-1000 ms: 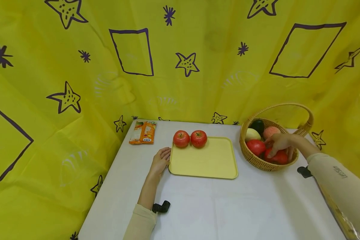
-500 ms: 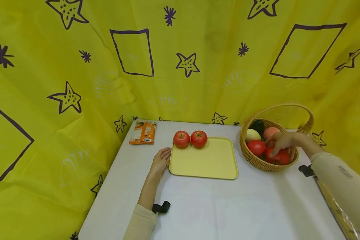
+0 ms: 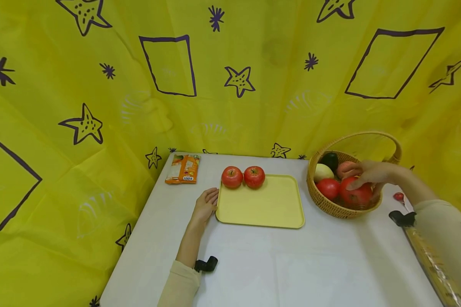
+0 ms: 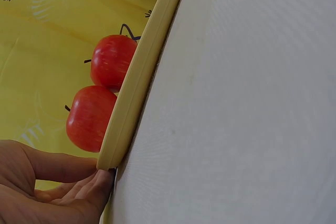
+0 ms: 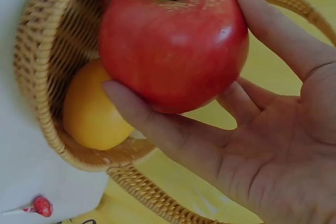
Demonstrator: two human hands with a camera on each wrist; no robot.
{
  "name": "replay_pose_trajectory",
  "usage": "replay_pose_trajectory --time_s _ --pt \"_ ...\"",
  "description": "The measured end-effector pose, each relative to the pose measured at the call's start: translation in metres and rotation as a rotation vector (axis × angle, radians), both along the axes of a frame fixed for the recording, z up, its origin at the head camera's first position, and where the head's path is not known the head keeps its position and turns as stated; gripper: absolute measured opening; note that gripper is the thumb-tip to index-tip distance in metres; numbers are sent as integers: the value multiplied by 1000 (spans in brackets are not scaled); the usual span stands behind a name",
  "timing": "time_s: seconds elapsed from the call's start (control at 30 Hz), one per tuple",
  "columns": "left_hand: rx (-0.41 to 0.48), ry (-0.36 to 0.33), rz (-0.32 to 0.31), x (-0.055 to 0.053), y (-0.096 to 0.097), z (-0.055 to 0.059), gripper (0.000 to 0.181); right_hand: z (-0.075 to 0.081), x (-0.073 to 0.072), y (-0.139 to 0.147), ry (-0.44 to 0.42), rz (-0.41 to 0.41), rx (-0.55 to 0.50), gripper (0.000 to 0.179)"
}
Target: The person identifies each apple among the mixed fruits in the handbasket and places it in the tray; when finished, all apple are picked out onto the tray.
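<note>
My right hand holds a large red apple between thumb and fingers, over the right part of the wicker basket. Another red fruit, a pale round fruit, a dark green avocado-like fruit and a pinkish round fruit lie in the basket. An orange-yellow fruit shows there in the right wrist view. At the left edge of the yellow tray, my left hand pinches the rim. Two red apples, one left and one right, sit side by side at the tray's back left.
An orange snack packet lies at the table's back left. Right of the basket is a red-headed lollipop. The basket's tall handle arches over the fruit. A yellow patterned curtain hangs behind the white table.
My right hand has risen slightly in the basket, lifting the red apple. The right forearm has shifted right, and the lollipop now shows. The left hand and tray have stayed put.
</note>
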State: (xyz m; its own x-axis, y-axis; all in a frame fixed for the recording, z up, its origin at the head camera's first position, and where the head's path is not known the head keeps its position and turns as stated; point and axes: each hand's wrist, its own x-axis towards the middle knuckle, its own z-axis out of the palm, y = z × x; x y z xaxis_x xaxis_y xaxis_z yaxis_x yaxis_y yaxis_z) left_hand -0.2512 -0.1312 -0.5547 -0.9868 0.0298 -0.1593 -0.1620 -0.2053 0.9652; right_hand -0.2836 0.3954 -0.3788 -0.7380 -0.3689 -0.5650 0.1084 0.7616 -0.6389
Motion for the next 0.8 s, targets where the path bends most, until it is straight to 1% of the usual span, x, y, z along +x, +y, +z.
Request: replay_pose_trajectory --time_s 0.07,0.23,0.4,0.5,0.63,0.8 --pt "-5 1 0 0 -1 1 83 4 2 -1 23 -24 -37 83" --pt "-15 1 2 0 -2 1 82 10 6 -7 78 -76 -68 81" --pt "-4 -8 7 0 -2 0 82 15 13 -14 87 -116 -142 82" --pt "-4 -8 7 0 -1 0 82 15 18 -17 111 -122 -189 80" --pt "-6 -1 8 0 -1 1 81 14 26 -20 146 -148 -239 76" --pt "-7 -2 3 1 0 2 81 10 36 -28 165 -204 -300 75"
